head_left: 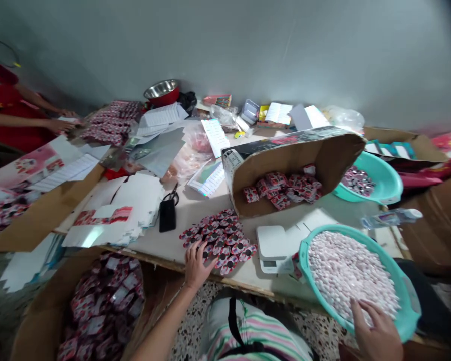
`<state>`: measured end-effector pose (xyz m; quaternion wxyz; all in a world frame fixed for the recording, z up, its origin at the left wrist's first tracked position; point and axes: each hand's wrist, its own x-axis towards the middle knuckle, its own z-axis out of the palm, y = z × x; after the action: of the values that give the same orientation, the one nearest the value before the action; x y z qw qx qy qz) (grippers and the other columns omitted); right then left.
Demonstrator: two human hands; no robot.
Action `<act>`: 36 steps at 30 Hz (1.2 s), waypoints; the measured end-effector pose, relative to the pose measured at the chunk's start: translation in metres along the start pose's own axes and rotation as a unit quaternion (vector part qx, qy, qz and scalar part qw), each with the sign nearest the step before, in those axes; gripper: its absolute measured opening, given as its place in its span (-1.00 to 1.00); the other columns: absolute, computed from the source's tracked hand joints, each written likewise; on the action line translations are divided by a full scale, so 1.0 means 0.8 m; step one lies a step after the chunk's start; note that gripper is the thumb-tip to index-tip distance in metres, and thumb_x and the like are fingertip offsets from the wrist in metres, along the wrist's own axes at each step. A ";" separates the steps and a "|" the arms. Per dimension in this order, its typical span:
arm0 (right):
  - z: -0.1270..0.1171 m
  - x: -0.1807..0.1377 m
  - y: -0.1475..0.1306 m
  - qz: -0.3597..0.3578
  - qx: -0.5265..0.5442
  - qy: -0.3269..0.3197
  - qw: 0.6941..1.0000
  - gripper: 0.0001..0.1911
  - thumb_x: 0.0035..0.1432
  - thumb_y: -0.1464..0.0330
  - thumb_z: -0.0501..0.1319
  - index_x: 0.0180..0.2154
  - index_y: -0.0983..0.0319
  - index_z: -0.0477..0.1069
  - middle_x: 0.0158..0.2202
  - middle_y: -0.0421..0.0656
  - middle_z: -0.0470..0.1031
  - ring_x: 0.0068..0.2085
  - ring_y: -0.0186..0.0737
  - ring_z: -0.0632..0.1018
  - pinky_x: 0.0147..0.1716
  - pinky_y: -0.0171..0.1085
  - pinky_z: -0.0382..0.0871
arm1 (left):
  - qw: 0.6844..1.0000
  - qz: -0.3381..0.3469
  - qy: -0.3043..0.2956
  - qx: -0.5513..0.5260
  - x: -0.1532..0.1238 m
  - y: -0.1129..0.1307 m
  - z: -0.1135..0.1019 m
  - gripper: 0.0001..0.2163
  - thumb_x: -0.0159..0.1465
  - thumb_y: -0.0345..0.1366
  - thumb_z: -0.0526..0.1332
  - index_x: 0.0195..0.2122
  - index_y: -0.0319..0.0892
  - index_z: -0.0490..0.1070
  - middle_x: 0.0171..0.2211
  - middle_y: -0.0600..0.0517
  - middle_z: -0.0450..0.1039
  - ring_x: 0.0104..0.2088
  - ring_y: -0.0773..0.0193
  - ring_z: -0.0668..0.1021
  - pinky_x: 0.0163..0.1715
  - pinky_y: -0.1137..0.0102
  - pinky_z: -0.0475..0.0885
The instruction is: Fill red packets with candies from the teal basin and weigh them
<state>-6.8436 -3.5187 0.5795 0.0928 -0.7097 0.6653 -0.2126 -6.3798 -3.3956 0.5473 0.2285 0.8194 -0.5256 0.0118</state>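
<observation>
My left hand (198, 264) rests at the near table edge, fingers spread, fingertips on a cluster of small red, white and dark patterned pieces (225, 238) laid out close together. On the right, my right hand (376, 332) reaches over the near rim of a turquoise basin (411, 286). Its fingers are apart and touch the heap of small whitish, pebble-like pieces (351, 273) filling that basin; whether any are between the fingertips is hidden. Between the two hands stands a white digital scale (272, 245) with a bare top.
A cardboard box (244, 193) on its side holds red packets. Behind the basin are another turquoise basin (391, 183) and a plastic bottle (393, 218). A black phone-like object (167, 215) lies by stacked cartons (135, 200). A box of packets (33, 321) stands below left. A person in red (15, 115) works far left.
</observation>
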 end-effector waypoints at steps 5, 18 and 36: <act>0.007 0.001 0.023 0.004 0.001 0.004 1.000 -0.46 0.11 -0.06 -0.01 -0.34 0.28 0.42 -0.27 0.04 0.48 -0.18 0.04 0.48 -0.13 -0.06 0.31 | 0.992 0.094 0.040 -0.071 0.058 0.069 0.008 -0.57 0.18 -0.20 0.22 0.06 -0.17 0.24 0.08 -0.16 0.27 0.14 0.04 0.29 0.15 0.10 0.20; 0.066 0.113 0.073 -0.064 -0.010 -0.058 0.996 -0.38 0.13 -0.03 0.02 -0.01 0.32 0.33 -0.02 0.12 0.38 0.06 0.13 0.35 0.03 0.03 0.22 | 0.965 0.133 -0.223 -0.044 0.242 0.295 0.213 -0.45 0.13 -0.23 0.25 0.14 -0.14 0.16 0.21 -0.10 0.13 0.22 -0.02 0.14 0.17 0.12 0.16; 0.069 0.131 0.049 -0.085 0.008 -0.148 0.985 -0.55 0.18 -0.01 0.02 -0.17 0.23 0.30 -0.24 0.00 0.41 -0.20 -0.04 0.44 -0.22 -0.14 0.30 | 0.972 -0.029 -0.046 -0.229 0.242 0.347 0.202 -0.63 0.21 -0.22 0.18 0.05 -0.09 0.30 -0.01 -0.10 0.35 0.04 0.10 0.36 0.09 0.19 0.25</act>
<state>-6.8530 -3.6336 0.5323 0.1777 -0.7866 0.5797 -0.1173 -6.5698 -3.7192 0.5535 0.3857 0.7599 -0.5005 -0.1528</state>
